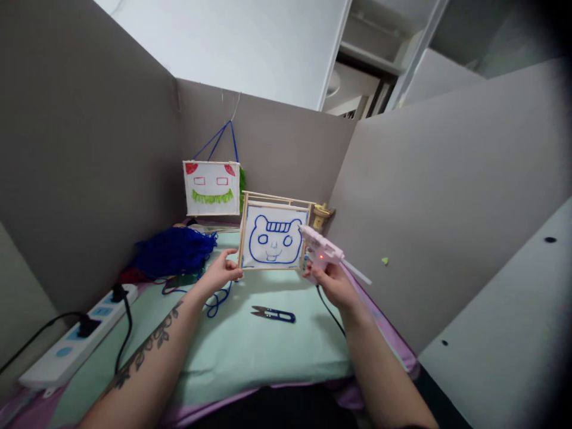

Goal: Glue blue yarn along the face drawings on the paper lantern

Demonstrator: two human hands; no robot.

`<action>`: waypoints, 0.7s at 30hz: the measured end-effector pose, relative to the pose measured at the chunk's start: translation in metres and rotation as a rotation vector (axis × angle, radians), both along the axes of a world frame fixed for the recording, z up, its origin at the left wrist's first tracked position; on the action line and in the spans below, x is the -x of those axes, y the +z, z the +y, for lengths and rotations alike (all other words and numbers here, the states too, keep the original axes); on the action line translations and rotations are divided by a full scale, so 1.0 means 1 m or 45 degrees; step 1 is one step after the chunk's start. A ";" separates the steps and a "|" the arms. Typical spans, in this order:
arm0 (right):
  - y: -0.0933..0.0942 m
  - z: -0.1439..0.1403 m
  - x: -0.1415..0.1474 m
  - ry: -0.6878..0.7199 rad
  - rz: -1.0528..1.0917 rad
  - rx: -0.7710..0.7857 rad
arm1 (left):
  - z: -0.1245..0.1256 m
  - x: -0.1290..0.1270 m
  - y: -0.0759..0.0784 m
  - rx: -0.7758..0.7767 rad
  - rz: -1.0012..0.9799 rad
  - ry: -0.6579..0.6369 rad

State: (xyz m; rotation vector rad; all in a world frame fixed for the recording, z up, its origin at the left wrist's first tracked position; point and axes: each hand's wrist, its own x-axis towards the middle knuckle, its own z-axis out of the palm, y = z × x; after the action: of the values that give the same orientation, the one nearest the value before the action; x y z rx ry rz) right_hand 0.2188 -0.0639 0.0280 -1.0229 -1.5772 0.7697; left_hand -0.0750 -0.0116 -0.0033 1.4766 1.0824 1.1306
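Note:
My left hand (pixel 222 273) grips the lower left corner of a wooden-stick frame (pixel 242 238), fingers closed on its edge. Stretched inside the frame is a white sheet (pixel 273 229) with a blue outlined animal face on it. In my right hand (pixel 330 280) is a pink glue gun (pixel 325 249) with a red light lit and a pale glue stick (pixel 357 271) jutting from its back. Its nozzle points at the right side of the frame; whether it touches cannot be made out. Thread snips (pixel 273 314) lie on the green tabletop below the frame.
A picture with a red and green face (pixel 211 192) hangs on the back partition by blue cord. Blue yarn (pixel 176 251) is heaped at the left, near a white power strip (pixel 80 339) with plugs and black cables. Grey partitions (pixel 429 196) enclose the table (pixel 250 357).

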 end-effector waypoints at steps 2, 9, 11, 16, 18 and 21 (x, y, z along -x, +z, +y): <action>0.022 0.000 0.032 0.302 0.385 -0.023 | 0.000 0.000 0.001 0.016 -0.016 0.001; 0.038 0.018 0.053 0.375 0.880 -0.248 | 0.005 -0.001 -0.004 0.041 -0.039 -0.002; 0.022 0.032 0.041 0.254 0.810 -0.264 | 0.007 -0.001 -0.006 0.041 -0.045 -0.002; -0.022 0.058 0.013 -0.002 0.652 -0.245 | 0.005 -0.001 -0.004 0.016 -0.049 0.020; -0.032 0.062 0.006 -0.106 0.574 -0.257 | 0.002 -0.001 0.000 -0.001 -0.031 0.035; -0.042 0.063 0.000 -0.227 0.412 -0.242 | -0.001 -0.001 0.005 -0.007 -0.004 0.051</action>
State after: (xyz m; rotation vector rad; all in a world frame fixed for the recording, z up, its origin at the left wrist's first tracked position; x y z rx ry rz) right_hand 0.2189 -0.0008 -0.0138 -0.8397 -1.2374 0.6145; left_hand -0.0739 -0.0128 0.0017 1.4625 1.1119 1.1642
